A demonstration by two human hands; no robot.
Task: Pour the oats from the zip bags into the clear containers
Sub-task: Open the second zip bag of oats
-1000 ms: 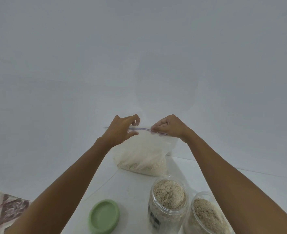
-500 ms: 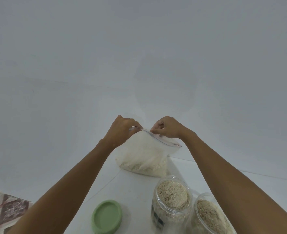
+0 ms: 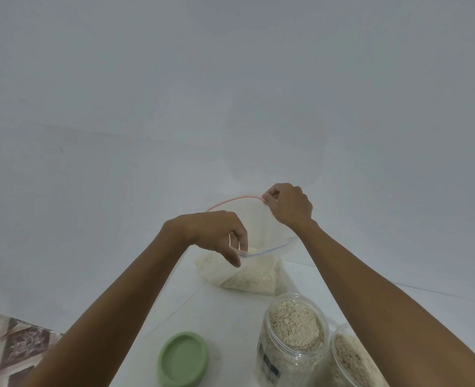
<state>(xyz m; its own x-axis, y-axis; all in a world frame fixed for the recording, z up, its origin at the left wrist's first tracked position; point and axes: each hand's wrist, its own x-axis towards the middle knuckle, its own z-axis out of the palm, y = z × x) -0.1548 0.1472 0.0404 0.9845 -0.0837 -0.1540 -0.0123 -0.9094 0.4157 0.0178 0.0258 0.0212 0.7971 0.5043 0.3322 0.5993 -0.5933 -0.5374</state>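
Observation:
A clear zip bag [image 3: 255,277] with oats in its bottom stands on the white table [image 3: 225,311], its mouth pulled wide apart. My left hand [image 3: 216,236] pinches the near, blue-lined lip of the bag. My right hand [image 3: 289,205] pinches the far, red-lined lip and holds it higher. In front of the bag stand two clear containers with no lids: one [image 3: 293,339] nearly full of oats, and another [image 3: 350,361] at the bottom right, partly cut off by my right forearm.
A green round lid [image 3: 183,358] lies on the table to the left of the containers. A plain white wall rises close behind the table. A patterned brown floor [image 3: 10,344] shows at the lower left, past the table's edge.
The bag's zip seal was shut a second ago; it has since come apart. My left hand drew the near lip toward me and down, my right hand lifted the far lip.

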